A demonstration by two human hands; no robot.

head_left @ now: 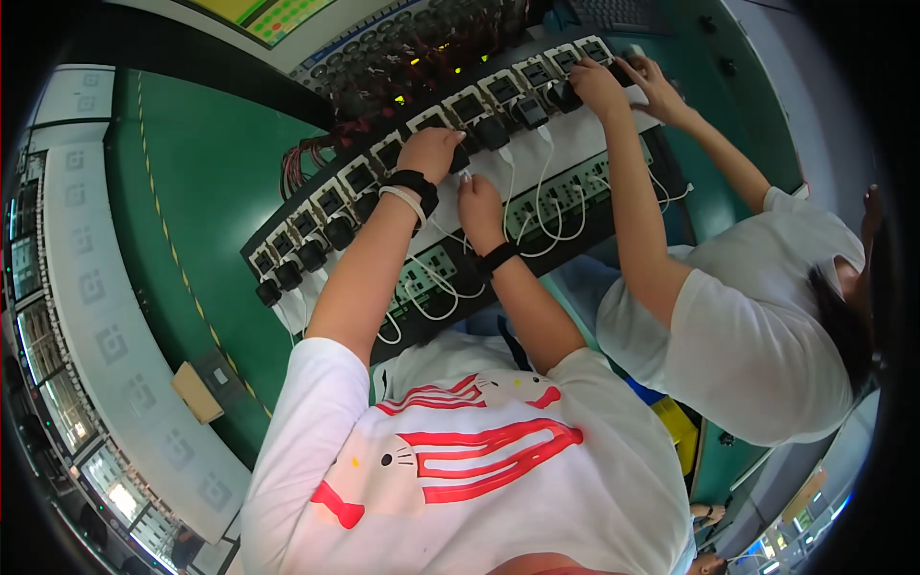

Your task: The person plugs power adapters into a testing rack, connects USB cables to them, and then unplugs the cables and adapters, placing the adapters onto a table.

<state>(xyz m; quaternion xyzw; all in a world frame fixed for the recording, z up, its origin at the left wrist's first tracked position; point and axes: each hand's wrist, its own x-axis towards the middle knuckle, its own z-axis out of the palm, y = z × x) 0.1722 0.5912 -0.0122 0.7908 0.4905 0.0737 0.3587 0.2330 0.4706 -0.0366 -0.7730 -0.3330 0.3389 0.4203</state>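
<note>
A long row of sockets (331, 199) runs slantwise across the bench, several with black power adapters (492, 132) plugged in. My left hand (429, 155), with a black watch and a pale band at the wrist, curls over one black adapter (460, 159) near the middle of the row; its fingers partly cover it. Just below, my right hand (482, 213) pinches a small white cable plug (467, 176) at that adapter's near end. Whether the plug is fully in, I cannot tell. White cables (509, 177) hang from neighbouring adapters toward a green port panel (561, 204).
At right a co-worker's hands (599, 86) touch the far end of the same row. Behind it stand equipment with bundled wires and lit indicators (422, 77), a screen (273, 19) and a keyboard (613, 14). A cardboard piece (196, 391) lies on the green surface at left.
</note>
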